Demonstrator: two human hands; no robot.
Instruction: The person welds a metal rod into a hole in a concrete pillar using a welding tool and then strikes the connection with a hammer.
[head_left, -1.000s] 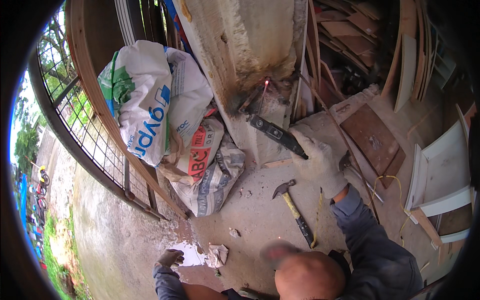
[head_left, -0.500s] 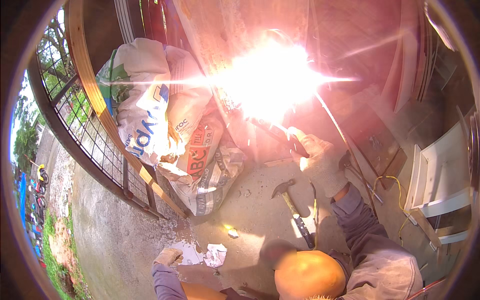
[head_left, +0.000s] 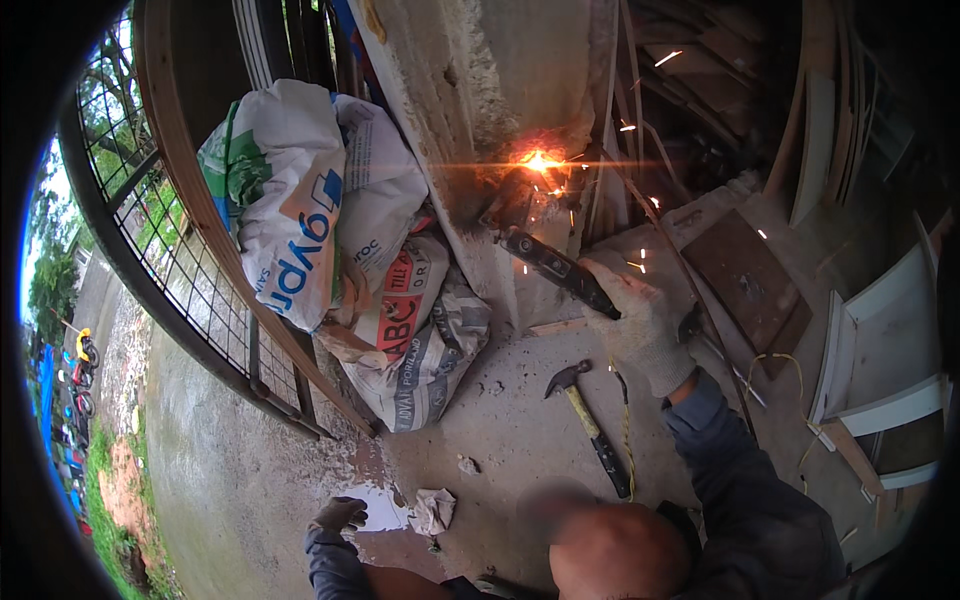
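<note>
My right hand [head_left: 635, 325], in a pale work glove, is closed around a black welding electrode holder [head_left: 560, 272]. The holder slants up and left toward a glowing orange spot [head_left: 540, 160] low on a rough, pale upright post [head_left: 520, 60]. Sparks scatter around that spot, and glare hides the exact contact. Down at the lower left, my gloved left hand [head_left: 340, 513] hangs with loosely bent fingers, apparently holding nothing. Beside it are a white patch [head_left: 382, 508] on the floor and a crumpled pale scrap [head_left: 432, 511].
A claw hammer [head_left: 590, 430] lies below my right hand, beside a thin cable [head_left: 628, 430]. Stuffed sacks [head_left: 400, 300] stand left of the post, by a mesh gate [head_left: 190, 270]. On the right are a thin metal bar [head_left: 670, 240], a brown board [head_left: 745, 280] and a white frame [head_left: 885, 340].
The blinding white arc has died down to a small orange glow with flying sparks. The holder and post now show clearly. Both hands stay nearly in place.
</note>
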